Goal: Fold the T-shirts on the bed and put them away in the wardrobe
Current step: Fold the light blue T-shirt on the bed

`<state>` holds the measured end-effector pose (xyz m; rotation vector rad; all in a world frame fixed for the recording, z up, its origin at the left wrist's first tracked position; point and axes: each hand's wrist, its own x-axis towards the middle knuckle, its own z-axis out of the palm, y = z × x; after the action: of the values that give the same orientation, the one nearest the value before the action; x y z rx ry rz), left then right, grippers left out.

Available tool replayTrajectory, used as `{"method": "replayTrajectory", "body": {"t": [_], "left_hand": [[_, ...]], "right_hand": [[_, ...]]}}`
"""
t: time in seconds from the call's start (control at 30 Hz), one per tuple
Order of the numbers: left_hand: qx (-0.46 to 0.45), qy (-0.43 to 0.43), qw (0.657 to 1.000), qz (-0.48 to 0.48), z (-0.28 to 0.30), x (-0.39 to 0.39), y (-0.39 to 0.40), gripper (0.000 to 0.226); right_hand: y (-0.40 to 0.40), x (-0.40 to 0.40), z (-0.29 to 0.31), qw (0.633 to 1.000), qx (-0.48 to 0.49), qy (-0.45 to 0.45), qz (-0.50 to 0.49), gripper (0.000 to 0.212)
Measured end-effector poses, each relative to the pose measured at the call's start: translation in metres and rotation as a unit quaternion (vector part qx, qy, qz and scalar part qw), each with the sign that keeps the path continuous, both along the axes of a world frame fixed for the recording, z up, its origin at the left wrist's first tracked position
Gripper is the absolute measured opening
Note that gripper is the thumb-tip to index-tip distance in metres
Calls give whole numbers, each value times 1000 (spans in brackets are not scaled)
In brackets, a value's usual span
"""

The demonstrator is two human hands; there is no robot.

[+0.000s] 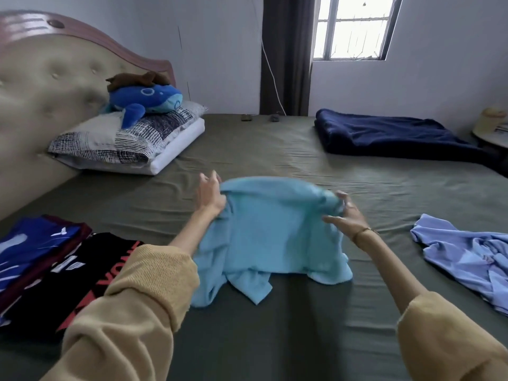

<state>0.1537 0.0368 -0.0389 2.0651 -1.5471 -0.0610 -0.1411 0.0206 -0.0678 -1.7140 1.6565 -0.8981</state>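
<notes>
A light turquoise T-shirt (pixel 270 229) hangs lifted above the middle of the olive-green bed (pixel 357 312), its lower hem trailing on the sheet. My left hand (pixel 210 195) grips its upper left edge and my right hand (pixel 345 213) pinches its upper right edge. To the left lie a folded black T-shirt with red lettering (pixel 74 273) and a folded blue T-shirt (pixel 30 246) over a maroon one. At the right edge, a pale lilac-blue T-shirt (pixel 467 254) lies crumpled.
A padded headboard (pixel 46 86) stands at the left, with stacked pillows (pixel 129 138) and a blue whale plush (pixel 145 99) on them. A folded navy blanket (pixel 390 136) lies at the far right. A window and dark curtain are behind; a bedside table sits at the right edge.
</notes>
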Motion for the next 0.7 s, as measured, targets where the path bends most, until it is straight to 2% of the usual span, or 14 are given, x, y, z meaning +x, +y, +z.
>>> {"method": "replayTrajectory", "body": {"t": [0.03, 0.07, 0.1, 0.17, 0.27, 0.33, 0.4, 0.47, 0.6, 0.7], "left_hand": [[-32, 22, 999, -9, 0, -2, -4, 65], [-1, 13, 1000, -18, -7, -4, -12, 82], [39, -23, 999, -18, -16, -6, -12, 90], [77, -57, 995, -23, -46, -13, -13, 78], [111, -5, 989, -98, -90, -27, 0, 39], [219, 17, 961, -168, -115, -38, 9, 41], [288, -33, 939, -186, -130, -48, 18, 58], [284, -83, 939, -175, -136, -55, 19, 63], [258, -146, 940, -172, -127, -54, 18, 30], [245, -238, 931, -131, -119, -46, 20, 29]], "right_hand": [[-3, 0, 0, 999, -4, -43, 22, 83], [-9, 2, -5, 998, 14, -38, 47, 94], [-9, 6, -10, 998, 19, -3, 66, 98], [-14, 10, -32, 993, 17, 83, 79, 85], [-10, 10, -64, 977, 91, 159, 106, 53], [-4, 11, -86, 958, 145, 210, 128, 53], [1, 13, -99, 935, 157, 294, 123, 57], [4, 15, -104, 923, 131, 352, 78, 50], [8, 12, -107, 910, 45, 411, 41, 28], [9, 4, -106, 910, 11, 415, 16, 27]]}}
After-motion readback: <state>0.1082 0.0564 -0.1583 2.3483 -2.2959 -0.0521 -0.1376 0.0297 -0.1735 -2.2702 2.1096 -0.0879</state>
